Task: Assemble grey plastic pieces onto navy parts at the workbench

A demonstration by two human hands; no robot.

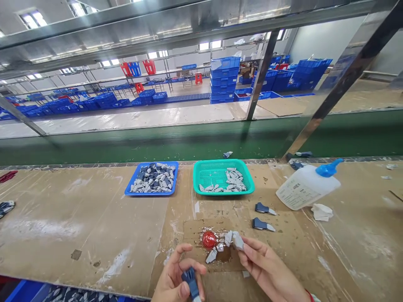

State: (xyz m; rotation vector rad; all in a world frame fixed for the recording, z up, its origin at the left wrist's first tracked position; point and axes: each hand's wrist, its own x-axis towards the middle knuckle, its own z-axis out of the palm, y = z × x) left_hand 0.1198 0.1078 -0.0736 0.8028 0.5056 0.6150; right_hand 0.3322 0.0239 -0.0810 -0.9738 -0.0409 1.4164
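My left hand [178, 279] grips a dark blue plastic part [190, 282] with a pale tip pointing down. Between the thumb and fingers of my right hand [267, 264] is a light grey plastic piece [238, 241], held just right of a round red cap [209, 239]. Wet, shiny liquid surrounds that cap on a cardboard patch [192, 228]. Close by are more light grey pieces [211, 255], one of them touching or nearly touching the held piece. Two blue-and-grey assembled parts [262, 224] lie beyond my right hand.
A blue tray [127, 191] of mixed grey and dark pieces stands beside a green basket [195, 178] with grey pieces. At right, a white bottle [302, 188] with a blue nozzle leans over near a crumpled tissue [322, 212]. Behind runs a green belt [157, 142] under metal posts [261, 75].
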